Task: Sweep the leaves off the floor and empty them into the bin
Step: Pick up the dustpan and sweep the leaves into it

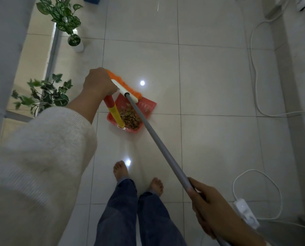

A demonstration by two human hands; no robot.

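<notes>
A red dustpan (148, 106) sits on the tiled floor ahead of my feet, with a heap of dry brown leaves (129, 117) inside it. My left hand (99, 82) grips the top of the dustpan's red and yellow upright handle (114, 112). The broom's orange bristle head (128, 87) rests at the pan's far edge. Its grey pole (158, 144) runs back to my right hand (212, 206), which is curled round the pole near the bottom right. No bin is in view.
Two leafy potted plants (66, 20) (43, 95) stand along the left, beside a grey sofa edge. White cables (254, 68) and a power strip (245, 213) lie on the floor at the right. My bare feet (120, 170) stand on the tiles below the dustpan.
</notes>
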